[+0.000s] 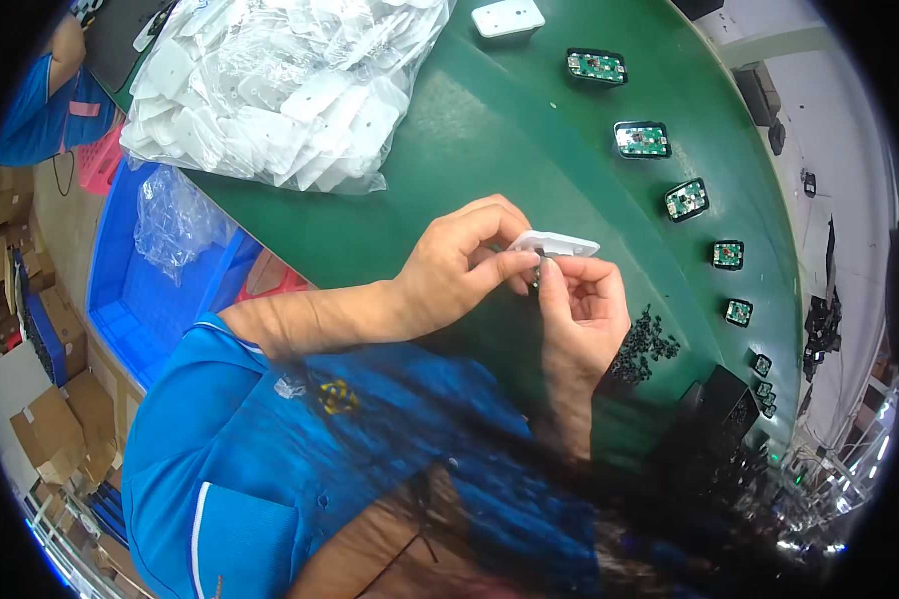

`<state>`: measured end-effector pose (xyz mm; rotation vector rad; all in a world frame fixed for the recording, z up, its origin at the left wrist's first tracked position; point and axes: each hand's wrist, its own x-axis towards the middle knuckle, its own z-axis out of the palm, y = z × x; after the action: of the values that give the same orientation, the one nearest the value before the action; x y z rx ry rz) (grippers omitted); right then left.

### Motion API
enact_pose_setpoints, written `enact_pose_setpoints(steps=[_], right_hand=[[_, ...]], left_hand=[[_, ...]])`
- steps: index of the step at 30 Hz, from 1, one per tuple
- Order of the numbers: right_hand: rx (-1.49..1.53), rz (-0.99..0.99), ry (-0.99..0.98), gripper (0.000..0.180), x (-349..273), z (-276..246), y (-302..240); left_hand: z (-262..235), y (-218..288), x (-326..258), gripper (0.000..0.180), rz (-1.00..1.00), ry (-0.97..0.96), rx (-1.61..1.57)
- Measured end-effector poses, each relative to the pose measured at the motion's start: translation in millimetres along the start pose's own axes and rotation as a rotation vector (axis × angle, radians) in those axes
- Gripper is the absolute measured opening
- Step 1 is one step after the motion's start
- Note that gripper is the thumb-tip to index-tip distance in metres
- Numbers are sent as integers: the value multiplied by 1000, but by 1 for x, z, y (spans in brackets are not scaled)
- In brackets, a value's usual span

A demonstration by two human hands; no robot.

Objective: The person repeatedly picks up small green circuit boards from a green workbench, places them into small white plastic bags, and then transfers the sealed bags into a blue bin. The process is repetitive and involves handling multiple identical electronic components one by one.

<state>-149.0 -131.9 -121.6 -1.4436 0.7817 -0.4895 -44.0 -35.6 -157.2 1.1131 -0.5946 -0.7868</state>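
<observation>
A white plastic cover (571,244) is gripped over the green table by my left hand (451,262), its thumb and fingers closed on the cover's left end. My right hand (587,299) is closed in a pinch at the cover's near edge, fingertips almost touching the left thumb. Between the fingertips a small dark piece (538,272) partly shows; its kind is too small to make out. Beside my right wrist lies a heap of small black parts (647,347).
A clear bag of white covers (280,95) lies at the far left. Another white cover (507,18) rests at the back. Housings with green circuit boards (643,140) line the table's right side. A blue bin (120,270) stands left, and another person's arm (68,60) shows beyond.
</observation>
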Motion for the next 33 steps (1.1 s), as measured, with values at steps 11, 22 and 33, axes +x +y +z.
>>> enact_pose_setpoints(steps=[11,22,33], right_hand=[[-161,-27,-20,18,0,-3,8],[-217,30,-115,18,16,-17,-1],[-170,56,-313,21,32,-18,4]], left_hand=[[-5,6,5,9,-17,-19,59],[-12,7,6,6,-154,-144,78],[-19,16,9,7,-276,-131,76]])
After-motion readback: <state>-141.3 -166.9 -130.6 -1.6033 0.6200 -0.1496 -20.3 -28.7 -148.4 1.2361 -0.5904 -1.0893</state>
